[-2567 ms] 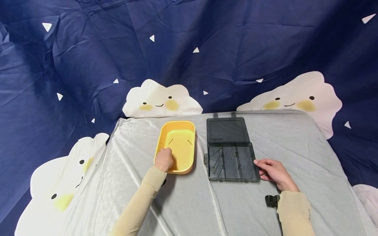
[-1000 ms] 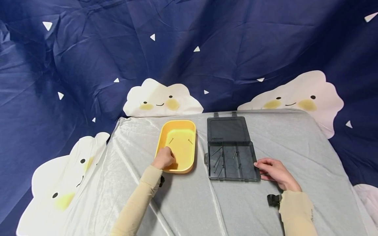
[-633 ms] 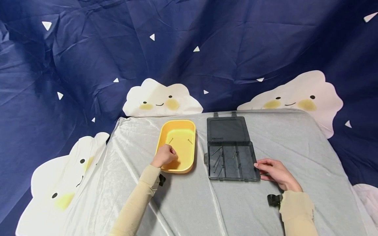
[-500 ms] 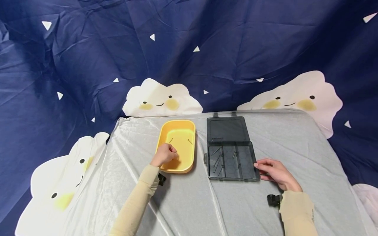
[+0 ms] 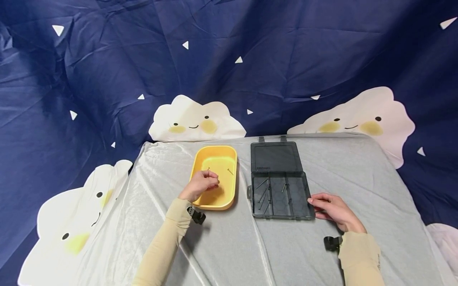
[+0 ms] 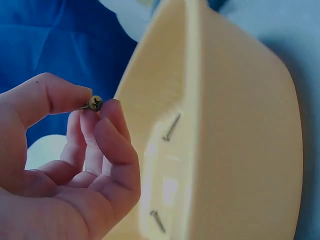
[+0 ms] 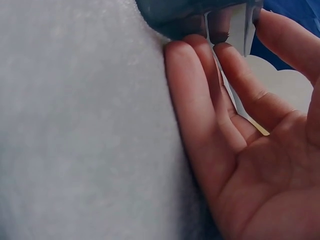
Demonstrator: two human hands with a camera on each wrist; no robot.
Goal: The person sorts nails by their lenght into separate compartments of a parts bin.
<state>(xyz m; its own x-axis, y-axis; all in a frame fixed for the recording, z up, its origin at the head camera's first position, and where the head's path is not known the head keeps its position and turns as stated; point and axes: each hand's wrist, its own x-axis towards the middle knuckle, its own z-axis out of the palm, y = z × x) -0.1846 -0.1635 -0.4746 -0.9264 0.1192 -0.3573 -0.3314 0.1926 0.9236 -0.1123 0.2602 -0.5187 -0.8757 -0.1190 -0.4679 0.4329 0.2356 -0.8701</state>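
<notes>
Screw (image 6: 95,103) pinched in left hand (image 5: 199,185), over yellow tray (image 5: 225,195); dark case (image 5: 299,194) gripped by right hand (image 5: 333,209) at its right edge. Probably light and stiff, hardly fragile (smooth metal, perhaps slippery): best to grasp just under the head, keeping the tip free.

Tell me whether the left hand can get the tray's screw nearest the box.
Probably yes: the left hand hovers over the tray and nothing covers that screw, though the fingers pinch another screw, which may hamper the grab.
</notes>
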